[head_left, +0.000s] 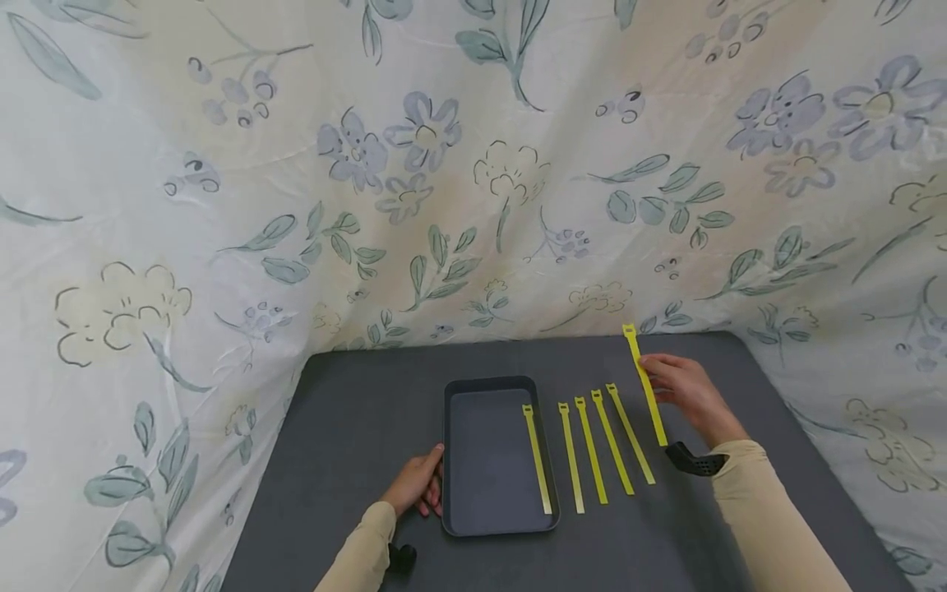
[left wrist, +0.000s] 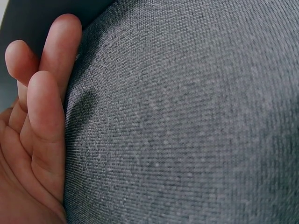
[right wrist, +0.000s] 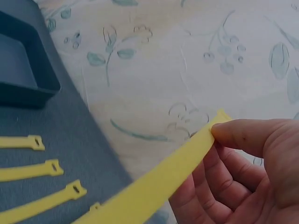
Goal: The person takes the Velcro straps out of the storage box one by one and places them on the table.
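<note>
A dark rectangular tray (head_left: pixel 496 530) lies on the grey cloth-covered table. One yellow cable strap (head_left: pixel 538 460) with a slotted head lies along its right side. My left hand (head_left: pixel 418 483) rests at the tray's left edge, its thumb against the rim; in the left wrist view the fingers (left wrist: pixel 46 107) are loosely bent over grey cloth. My right hand (head_left: pixel 691 395) pinches another yellow cable strap (head_left: pixel 647 390) between thumb and fingers, raised on the right side. The right wrist view shows this held strap (right wrist: pixel 177 172) slanting across, its slotted head mostly hidden by the thumb.
Several yellow straps (head_left: pixel 573 460) lie side by side between the tray and my right hand, slotted heads toward the back. A floral curtain (head_left: pixel 510 181) hangs behind the table (head_left: pixel 355 427) and along both sides.
</note>
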`<control>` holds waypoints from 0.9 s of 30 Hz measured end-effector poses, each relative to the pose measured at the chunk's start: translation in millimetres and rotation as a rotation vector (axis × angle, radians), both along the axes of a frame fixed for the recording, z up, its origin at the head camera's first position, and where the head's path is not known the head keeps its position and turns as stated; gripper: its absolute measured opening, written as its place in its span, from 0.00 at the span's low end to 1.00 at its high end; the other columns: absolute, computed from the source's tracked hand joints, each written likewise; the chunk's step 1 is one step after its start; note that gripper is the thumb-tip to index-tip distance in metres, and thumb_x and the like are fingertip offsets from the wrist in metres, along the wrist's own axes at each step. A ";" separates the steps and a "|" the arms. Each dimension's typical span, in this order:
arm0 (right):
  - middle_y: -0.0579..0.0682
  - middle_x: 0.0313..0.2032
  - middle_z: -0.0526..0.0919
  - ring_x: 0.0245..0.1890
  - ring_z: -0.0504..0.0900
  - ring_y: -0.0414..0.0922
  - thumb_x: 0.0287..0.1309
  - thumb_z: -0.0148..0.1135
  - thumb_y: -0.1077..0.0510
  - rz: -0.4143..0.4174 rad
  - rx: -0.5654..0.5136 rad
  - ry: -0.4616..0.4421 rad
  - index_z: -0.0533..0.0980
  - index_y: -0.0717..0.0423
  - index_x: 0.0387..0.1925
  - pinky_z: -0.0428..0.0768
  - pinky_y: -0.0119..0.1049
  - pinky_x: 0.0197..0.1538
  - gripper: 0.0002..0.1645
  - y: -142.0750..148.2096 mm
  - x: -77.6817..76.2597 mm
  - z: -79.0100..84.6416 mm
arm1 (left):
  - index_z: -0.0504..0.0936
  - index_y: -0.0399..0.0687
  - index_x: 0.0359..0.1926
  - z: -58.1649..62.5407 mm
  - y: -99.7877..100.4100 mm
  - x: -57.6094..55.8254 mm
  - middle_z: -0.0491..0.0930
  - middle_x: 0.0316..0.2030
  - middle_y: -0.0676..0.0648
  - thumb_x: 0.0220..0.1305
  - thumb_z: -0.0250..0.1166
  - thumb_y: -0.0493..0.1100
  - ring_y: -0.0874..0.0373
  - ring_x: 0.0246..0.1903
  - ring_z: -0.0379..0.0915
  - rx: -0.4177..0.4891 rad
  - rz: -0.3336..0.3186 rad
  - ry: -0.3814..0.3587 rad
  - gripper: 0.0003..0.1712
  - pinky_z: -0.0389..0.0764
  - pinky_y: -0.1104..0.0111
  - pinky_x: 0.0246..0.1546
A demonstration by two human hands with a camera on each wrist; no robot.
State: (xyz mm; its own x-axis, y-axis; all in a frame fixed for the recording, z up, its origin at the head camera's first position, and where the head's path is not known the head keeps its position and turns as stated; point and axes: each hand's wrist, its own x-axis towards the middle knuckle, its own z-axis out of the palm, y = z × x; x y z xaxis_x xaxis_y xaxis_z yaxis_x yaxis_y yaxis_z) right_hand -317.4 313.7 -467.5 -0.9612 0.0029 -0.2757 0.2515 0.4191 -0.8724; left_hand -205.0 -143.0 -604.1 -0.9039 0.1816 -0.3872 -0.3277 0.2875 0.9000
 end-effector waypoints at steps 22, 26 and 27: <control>0.71 0.67 0.70 0.59 0.77 0.61 0.74 0.50 0.36 0.011 0.097 -0.112 0.65 0.69 0.70 0.79 0.55 0.58 0.43 37.8 16.1 -52.5 | 0.76 0.39 0.38 4.2 -3.6 2.4 0.73 0.11 0.52 0.74 0.43 0.72 0.57 0.12 0.80 0.009 -0.002 -0.001 0.40 0.75 0.68 0.11; 0.71 0.64 0.73 0.56 0.80 0.59 0.73 0.51 0.37 -0.009 0.110 -0.142 0.64 0.70 0.70 0.81 0.53 0.56 0.43 38.5 20.0 -63.6 | 0.76 0.39 0.38 3.0 -5.7 3.0 0.73 0.11 0.51 0.74 0.43 0.73 0.57 0.13 0.80 0.006 -0.006 -0.007 0.40 0.75 0.68 0.11; 0.70 0.63 0.74 0.55 0.81 0.58 0.73 0.53 0.37 -0.015 0.114 -0.149 0.65 0.70 0.69 0.82 0.53 0.56 0.43 38.3 21.2 -66.0 | 0.76 0.39 0.38 2.7 -6.1 3.1 0.73 0.11 0.51 0.74 0.43 0.73 0.57 0.13 0.80 0.005 -0.008 -0.007 0.40 0.75 0.68 0.11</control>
State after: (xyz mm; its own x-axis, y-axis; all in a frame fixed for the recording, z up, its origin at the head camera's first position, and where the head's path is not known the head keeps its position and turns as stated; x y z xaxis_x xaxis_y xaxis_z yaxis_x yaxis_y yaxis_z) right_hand -296.2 352.0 -533.5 -0.9092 0.0564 -0.4126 0.3819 0.5081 -0.7721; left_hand -201.8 -149.1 -601.4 -0.8998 0.1905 -0.3926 -0.3319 0.2854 0.8991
